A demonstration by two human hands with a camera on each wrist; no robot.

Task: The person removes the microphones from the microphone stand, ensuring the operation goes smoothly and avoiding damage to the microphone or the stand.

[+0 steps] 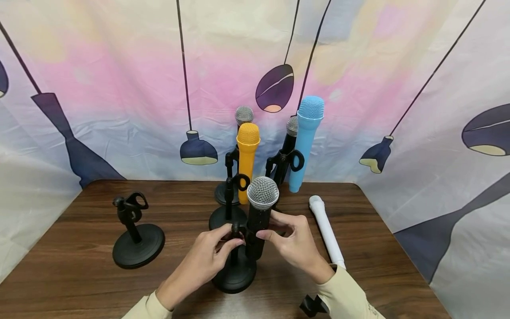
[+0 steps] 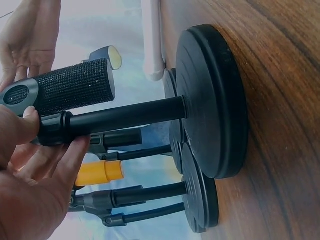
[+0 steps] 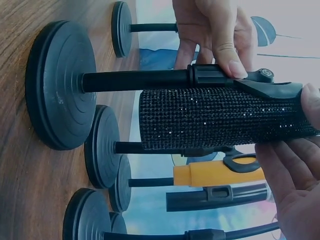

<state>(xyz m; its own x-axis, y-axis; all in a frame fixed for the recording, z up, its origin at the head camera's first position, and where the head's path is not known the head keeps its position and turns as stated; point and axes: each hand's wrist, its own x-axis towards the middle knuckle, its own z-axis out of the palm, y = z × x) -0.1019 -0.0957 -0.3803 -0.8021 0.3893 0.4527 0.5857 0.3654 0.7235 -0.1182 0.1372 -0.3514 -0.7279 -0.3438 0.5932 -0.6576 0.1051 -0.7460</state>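
Observation:
A black microphone (image 1: 258,219) with a silver mesh head stands almost upright in the holder of a black desk stand (image 1: 235,279). Its handle (image 3: 200,117) is covered in small glittering studs in the right wrist view. My left hand (image 1: 209,251) pinches the stand's neck just under the holder, thumb and fingers on either side. From the right, my right hand (image 1: 294,241) grips the microphone's handle between thumb and fingers. In the left wrist view, the stand's round base (image 2: 210,100) rests on the table, and the handle's lower end hangs beside the pole.
Behind are a yellow microphone (image 1: 248,153), a blue microphone (image 1: 304,146) and two silver-headed ones, on stands. A stand with a vacant holder (image 1: 137,246) is at left. A white microphone (image 1: 327,230) lies at right, near a black piece (image 1: 312,305). A printed cloth (image 1: 139,88) hangs behind the table.

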